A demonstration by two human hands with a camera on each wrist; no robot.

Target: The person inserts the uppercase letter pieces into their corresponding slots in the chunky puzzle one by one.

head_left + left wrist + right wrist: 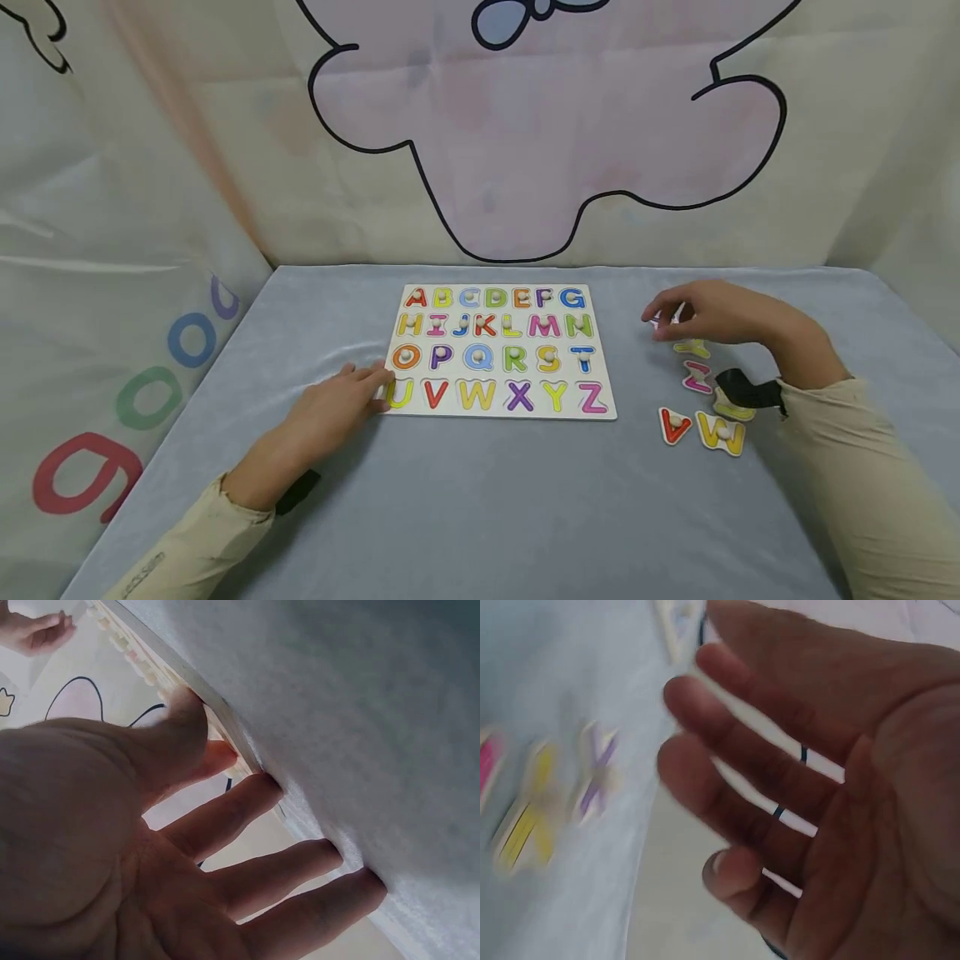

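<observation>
My left hand [333, 411] rests at the lower left corner of the white alphabet board [599, 367]. In the left wrist view its thumb and index finger touch the board's edge, while the other fingers reach out straight along the tablecloth. Over on the right, my right hand [720, 315] hovers with relaxed, bent fingers above a purple X piece [598, 774]. Nothing is between those fingers in the right wrist view. Nearest to the X lie a yellow Y piece [531, 814] and a pink Z piece [697, 377].
A red V piece [676, 426] and a yellow W piece [721, 434] lie nearer the front, beside another yellow piece [735, 411] partly hidden by the wrist strap. Knobbed letters fill the board's upper rows; its bottom row shows flat letters. A printed curtain [510, 192] stands behind the table.
</observation>
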